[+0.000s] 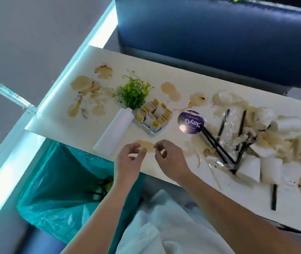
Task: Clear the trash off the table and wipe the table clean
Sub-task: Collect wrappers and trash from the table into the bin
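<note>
The white table (pixel 188 81) is smeared with brown spills (pixel 80 84). At the right lies a heap of trash: white paper cups (pixel 249 166), black straws (pixel 217 145) and clear plastic wrap (pixel 228 123). A purple round lid (pixel 190 122) lies left of the heap. My left hand (pixel 130 162) and my right hand (pixel 169 160) hover side by side over the near table edge, fingers loosely curled, holding nothing. They sit just above a brown spill (pixel 146 145).
A bin lined with a teal bag (pixel 58 182) stands below the table's near left corner. A white roll (pixel 114 132), a tray of yellow sachets (pixel 153 118) and a small green plant (pixel 134 92) stand mid-table. A blue bench (pixel 219 39) runs behind. White cloth (pixel 164 226) lies on my lap.
</note>
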### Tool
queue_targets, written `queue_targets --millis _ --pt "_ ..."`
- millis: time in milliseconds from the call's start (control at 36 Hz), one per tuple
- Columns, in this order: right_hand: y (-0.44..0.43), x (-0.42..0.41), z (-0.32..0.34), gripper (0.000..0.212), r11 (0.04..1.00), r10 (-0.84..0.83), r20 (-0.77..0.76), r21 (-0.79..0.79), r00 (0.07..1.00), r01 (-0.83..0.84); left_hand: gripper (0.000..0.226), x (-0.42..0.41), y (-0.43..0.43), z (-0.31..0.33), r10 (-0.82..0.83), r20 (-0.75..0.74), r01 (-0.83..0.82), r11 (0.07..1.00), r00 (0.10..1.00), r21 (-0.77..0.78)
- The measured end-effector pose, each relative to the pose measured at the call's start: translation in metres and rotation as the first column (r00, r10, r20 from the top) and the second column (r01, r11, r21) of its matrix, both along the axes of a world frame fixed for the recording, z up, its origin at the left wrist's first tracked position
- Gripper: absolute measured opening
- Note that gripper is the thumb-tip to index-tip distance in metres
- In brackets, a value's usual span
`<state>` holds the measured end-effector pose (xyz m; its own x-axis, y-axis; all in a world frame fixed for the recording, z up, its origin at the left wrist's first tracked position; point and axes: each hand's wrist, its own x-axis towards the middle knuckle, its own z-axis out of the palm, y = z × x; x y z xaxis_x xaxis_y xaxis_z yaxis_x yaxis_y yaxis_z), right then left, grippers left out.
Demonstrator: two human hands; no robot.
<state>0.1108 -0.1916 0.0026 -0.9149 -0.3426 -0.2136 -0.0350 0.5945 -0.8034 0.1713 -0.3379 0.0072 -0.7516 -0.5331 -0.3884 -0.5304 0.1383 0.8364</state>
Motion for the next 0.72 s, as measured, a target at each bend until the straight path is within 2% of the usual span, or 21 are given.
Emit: queue_targets --millis 222,333,417,528,722 --pt "0.118 -0.037 -0.007 0.016 0.973 -0.229 -0.036 0.032 0.973 0.230 0.021 -0.043 0.102 0.004 -0.164 0.053 0.168 0.983 0.985 -0.079" --pt "0.174 -0.056 -0.022 0.013 0.951 -0.283 -0.034 0.119 0.958 0.285 0.024 -0.055 0.145 0.010 -0.225 0.077 0.232 0.966 0.971 -0.111" --pt "0.208 -0.066 -0.035 0.011 0.933 -0.233 -0.047 0.271 0.971 0.237 0.025 -0.061 0.171 0.011 -0.255 0.076 0.263 0.959 0.964 -0.104" --pt "0.239 -0.070 -0.049 0.020 0.883 -0.152 -0.067 0.439 0.986 0.166 0.026 -0.069 0.196 0.009 -0.273 0.092 0.281 0.955 0.958 -0.093" --pt "0.254 -0.076 -0.060 0.028 0.808 -0.010 -0.022 0.588 1.000 0.021 0.026 -0.077 0.228 0.006 -0.294 0.158 0.312 0.944 0.943 -0.109"
